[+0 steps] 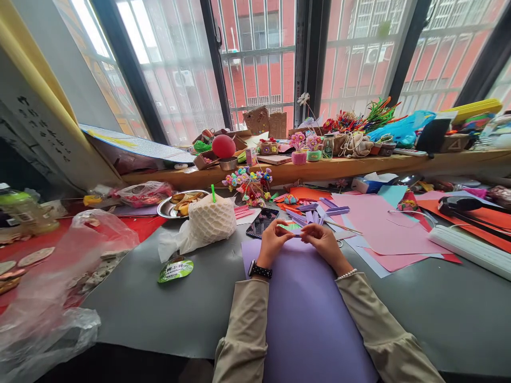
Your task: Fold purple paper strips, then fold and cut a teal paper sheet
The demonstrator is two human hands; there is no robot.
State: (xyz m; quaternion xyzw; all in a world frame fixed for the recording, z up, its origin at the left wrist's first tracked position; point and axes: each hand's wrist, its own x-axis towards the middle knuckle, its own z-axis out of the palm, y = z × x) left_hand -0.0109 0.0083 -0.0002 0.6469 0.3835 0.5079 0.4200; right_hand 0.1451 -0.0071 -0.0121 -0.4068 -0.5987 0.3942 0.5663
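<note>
Khaki fabric sleeves [245,330] flank broad purple paper [313,308] and, at its far end, left hand [273,243] and right hand [324,243] pinch a narrow purple paper strip [296,233], likely light, crease-prone, best held endwise.

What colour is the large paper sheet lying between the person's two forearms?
The large paper sheet is plain purple; it shows best in the head view.
</note>
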